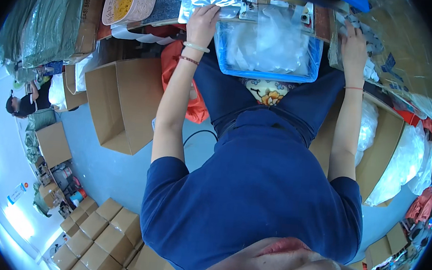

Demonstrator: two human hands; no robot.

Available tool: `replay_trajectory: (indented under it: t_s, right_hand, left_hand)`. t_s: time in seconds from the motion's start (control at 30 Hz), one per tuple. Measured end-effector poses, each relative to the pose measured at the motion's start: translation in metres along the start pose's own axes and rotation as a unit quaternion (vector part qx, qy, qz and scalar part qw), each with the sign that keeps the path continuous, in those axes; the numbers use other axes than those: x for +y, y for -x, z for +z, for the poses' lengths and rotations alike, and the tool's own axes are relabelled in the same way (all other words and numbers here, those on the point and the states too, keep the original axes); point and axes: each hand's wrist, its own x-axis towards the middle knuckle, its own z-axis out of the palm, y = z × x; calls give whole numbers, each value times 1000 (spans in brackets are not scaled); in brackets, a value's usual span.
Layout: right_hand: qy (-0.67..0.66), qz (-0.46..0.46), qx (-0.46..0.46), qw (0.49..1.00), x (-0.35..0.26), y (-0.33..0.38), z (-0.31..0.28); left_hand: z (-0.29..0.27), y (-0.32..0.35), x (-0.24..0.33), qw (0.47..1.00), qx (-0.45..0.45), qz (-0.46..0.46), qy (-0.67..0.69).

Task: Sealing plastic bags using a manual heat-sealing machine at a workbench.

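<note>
My left hand [203, 26] is at the bench edge, its fingers bent over a shiny, silvery plastic bag [226, 10] and closed on its near edge. To the right, my right hand [354, 43] reaches toward small greyish-white pieces [369, 39] beside a cardboard box, fingers apart; nothing shows in its grasp. Between my hands, over my lap, a blue tray [266, 77] holds a heap of clear plastic bags [269, 42]. Beyond the tray, partly under a blue edge, is a device with metal parts [249, 3].
A pale openwork basket [130, 1] of yellow rubber bands sits on the bench at left. Open cartons [122, 105] flank my legs, the right one with plastic bags [399, 159]. Stacked cardboard boxes [99, 232] stand on the floor. Another person [26, 101] is at far left.
</note>
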Motion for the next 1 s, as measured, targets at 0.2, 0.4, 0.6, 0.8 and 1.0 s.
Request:
replay_trajectory:
  t_s: [0.2,0.4,0.6,0.8,1.0]
  right_hand:
    - [-235,168,-5,957,-18,-5,-60]
    - [-407,80,-73,907,-103,20,-105]
    - [-598,102,-74,791,-116,-7,-120]
    - [-452,-131,-140,871,-103,-37,-120]
    - [-448,-178,-320,816,-84,-43,-82]
  left_hand:
    - [-37,-3,44,993,14,-67,91]
    - [-57,-6,106,884,-135,-252,371]
    - [-58,-16,134,837,-180,-264,443]
    - [-55,-16,131,797,-281,-256,470]
    - [-41,-10,123,628,-406,-316,583]
